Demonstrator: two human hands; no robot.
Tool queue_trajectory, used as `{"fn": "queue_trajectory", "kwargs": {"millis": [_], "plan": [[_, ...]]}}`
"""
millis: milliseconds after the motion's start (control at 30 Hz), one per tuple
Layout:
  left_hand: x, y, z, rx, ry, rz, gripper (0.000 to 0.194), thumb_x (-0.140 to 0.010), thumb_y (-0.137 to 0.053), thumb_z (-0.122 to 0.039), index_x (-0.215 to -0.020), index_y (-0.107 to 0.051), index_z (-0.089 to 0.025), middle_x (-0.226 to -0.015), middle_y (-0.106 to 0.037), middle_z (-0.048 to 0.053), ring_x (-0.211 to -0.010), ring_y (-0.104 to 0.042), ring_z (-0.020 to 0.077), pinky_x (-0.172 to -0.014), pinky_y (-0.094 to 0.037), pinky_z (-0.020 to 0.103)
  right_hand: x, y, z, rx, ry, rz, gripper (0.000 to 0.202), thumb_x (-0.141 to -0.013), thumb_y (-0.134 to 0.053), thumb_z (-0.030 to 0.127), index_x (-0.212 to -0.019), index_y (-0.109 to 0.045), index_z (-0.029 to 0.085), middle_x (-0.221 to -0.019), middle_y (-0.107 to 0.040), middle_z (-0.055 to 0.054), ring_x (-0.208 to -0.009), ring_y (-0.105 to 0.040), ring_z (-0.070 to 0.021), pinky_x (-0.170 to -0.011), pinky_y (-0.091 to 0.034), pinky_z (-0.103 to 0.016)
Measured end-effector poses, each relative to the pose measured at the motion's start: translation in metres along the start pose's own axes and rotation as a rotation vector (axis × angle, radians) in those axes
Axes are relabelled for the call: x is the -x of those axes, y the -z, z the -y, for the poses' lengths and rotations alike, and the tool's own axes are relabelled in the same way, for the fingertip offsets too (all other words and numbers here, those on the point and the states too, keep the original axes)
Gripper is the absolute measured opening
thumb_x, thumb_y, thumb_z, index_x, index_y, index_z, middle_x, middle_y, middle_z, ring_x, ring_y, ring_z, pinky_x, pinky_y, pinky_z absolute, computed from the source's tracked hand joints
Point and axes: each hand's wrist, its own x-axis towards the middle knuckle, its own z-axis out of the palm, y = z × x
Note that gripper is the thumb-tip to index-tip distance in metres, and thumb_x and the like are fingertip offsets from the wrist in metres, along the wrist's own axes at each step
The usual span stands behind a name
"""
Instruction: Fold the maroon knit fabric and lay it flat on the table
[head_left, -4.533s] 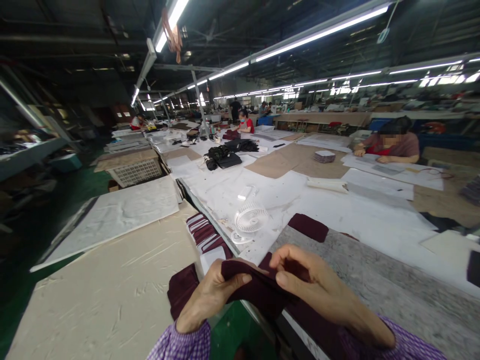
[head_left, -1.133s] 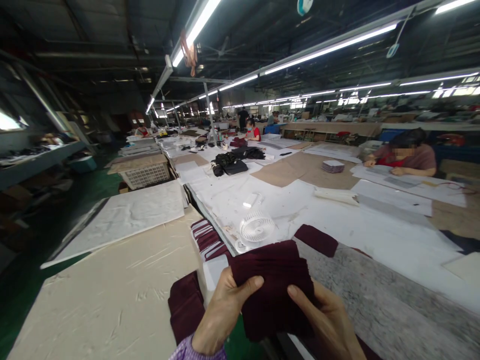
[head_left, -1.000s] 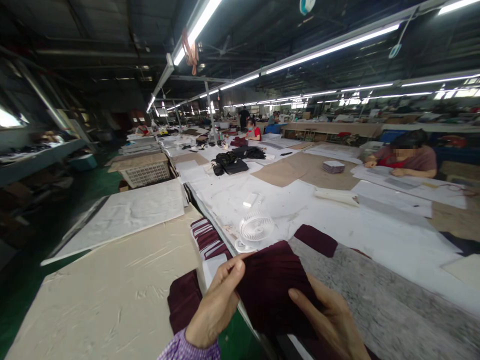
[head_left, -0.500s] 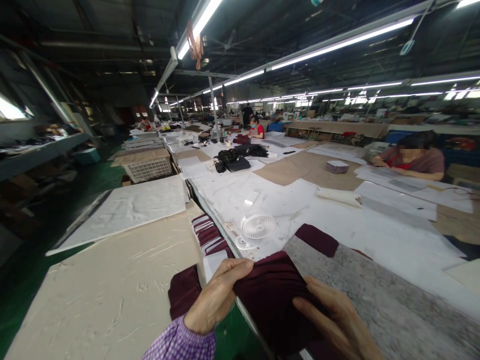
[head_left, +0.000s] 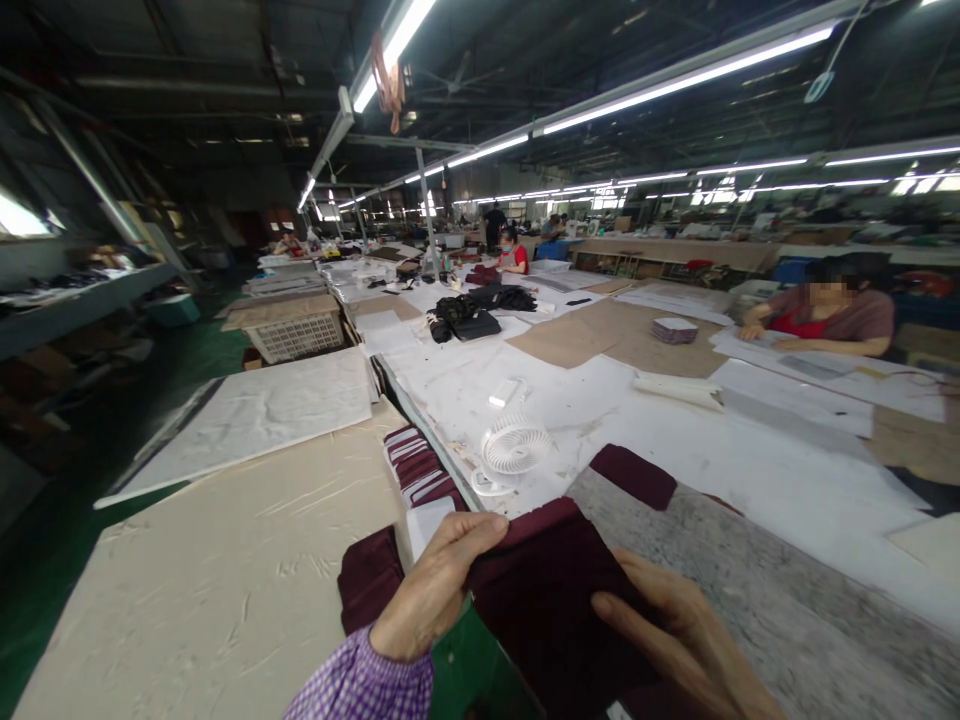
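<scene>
left hand (head_left: 427, 590) pinches a corner, right hand (head_left: 667, 620) clamps the side of the dark maroon folded fabric stack (head_left: 559, 600) (looks soft, floppy; grip opposite edges).

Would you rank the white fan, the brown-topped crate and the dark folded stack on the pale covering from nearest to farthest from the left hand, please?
From the left hand:
1. Dark folded stack, just beside it, left.
2. White fan, ahead, right.
3. Brown-topped crate, far ahead, left.
</scene>
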Motion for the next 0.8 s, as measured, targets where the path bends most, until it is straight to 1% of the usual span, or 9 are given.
{"fn": "queue_trajectory", "kwargs": {"millis": [100,167,267,333,467,533,633,733,800], "plan": [[0.002,-0.001,-0.006,0.003,-0.037,0.006,0.022,-0.059,-0.082,-0.034,-0.066,-0.069,-0.018,-0.071,-0.071,-0.001,-0.075,-0.062,0.0123,-0.072,-0.046,0.021,0.001,0.0,0.001,-0.039,-0.003,0.017,0.024,-0.088,-0.05,0.04,-0.074,-0.062,0.023,-0.089,-0.065,-0.003,-0.079,-0.06,-0.0213,-0.074,-0.051,-0.03],[0.0,0.001,-0.011,0.027,-0.077,0.103,0.02,-0.063,-0.08,-0.035,-0.064,-0.07,-0.017,-0.066,-0.07,-0.001,-0.068,-0.06,0.0104,-0.068,-0.046,0.02,0.004,0.001,0.001,-0.019,-0.013,0.01,0.026,-0.087,-0.051,0.041,-0.075,-0.064,0.022,-0.093,-0.066,-0.004,-0.082,-0.061,-0.0221,-0.076,-0.051,-0.031],[-0.004,0.005,-0.017,0.044,-0.132,0.272,0.023,-0.074,-0.07,-0.035,-0.065,-0.07,-0.014,-0.061,-0.069,0.001,-0.059,-0.058,0.0089,-0.063,-0.045,0.02,0.009,0.003,0.001,0.048,-0.052,-0.058,0.028,-0.086,-0.053,0.044,-0.08,-0.069,0.021,-0.103,-0.066,-0.006,-0.093,-0.061,-0.0248,-0.079,-0.052,-0.031],[-0.007,0.008,-0.018,0.042,-0.151,0.313,0.025,-0.079,-0.065,-0.034,-0.066,-0.071,-0.013,-0.061,-0.069,0.002,-0.056,-0.057,0.0085,-0.061,-0.044,0.02,0.011,0.005,0.003,0.069,-0.049,-0.077,0.028,-0.086,-0.053,0.044,-0.084,-0.07,0.022,-0.112,-0.064,-0.007,-0.098,-0.06,-0.0254,-0.083,-0.051,-0.032],[-0.008,0.011,-0.019,0.047,-0.175,0.329,0.023,-0.081,-0.063,-0.031,-0.069,-0.071,-0.013,-0.064,-0.071,0.003,-0.056,-0.058,0.0087,-0.061,-0.045,0.019,0.011,0.01,0.009,0.078,0.025,-0.039,0.025,-0.087,-0.054,0.041,-0.088,-0.073,0.025,-0.122,-0.059,-0.006,-0.103,-0.059,-0.025,-0.089,-0.05,-0.033],[-0.009,0.015,-0.023,0.065,-0.191,0.292,0.021,-0.079,-0.065,-0.031,-0.073,-0.073,-0.013,-0.067,-0.072,0.004,-0.058,-0.061,0.0108,-0.062,-0.047,0.021,0.012,0.015,0.009,0.093,0.045,-0.05,0.02,-0.086,-0.057,0.039,-0.093,-0.073,0.029,-0.119,-0.061,-0.005,-0.104,-0.059,-0.0252,-0.086,-0.052,-0.032],[-0.015,0.026,-0.034,0.12,-0.228,0.205,0.019,-0.075,-0.07,-0.03,-0.078,-0.074,-0.013,-0.069,-0.074,0.005,-0.06,-0.064,0.0137,-0.062,-0.048,0.023,0.018,0.023,0.007,0.118,0.054,-0.055,0.019,-0.085,-0.058,0.036,-0.097,-0.072,0.032,-0.114,-0.064,-0.005,-0.096,-0.064,-0.0249,-0.076,-0.057,-0.031],[-0.022,0.033,-0.041,0.143,-0.285,0.169,0.019,-0.075,-0.069,-0.031,-0.081,-0.074,-0.013,-0.071,-0.074,0.005,-0.061,-0.064,0.0146,-0.063,-0.048,0.024,0.021,0.026,0.012,0.188,0.042,-0.048,0.015,-0.083,-0.06,0.038,-0.089,-0.072,0.03,-0.115,-0.064,-0.005,-0.097,-0.064,-0.0262,-0.079,-0.058,-0.034],[-0.024,0.031,-0.04,0.113,-0.31,0.175,0.021,-0.077,-0.067,-0.032,-0.081,-0.073,-0.013,-0.07,-0.074,0.005,-0.062,-0.064,0.0148,-0.065,-0.047,0.025,0.02,0.025,0.023,0.212,0.057,0.0,0.014,-0.083,-0.06,0.038,-0.08,-0.07,0.029,-0.112,-0.065,-0.005,-0.098,-0.063,-0.0261,-0.08,-0.057,-0.034]]}}
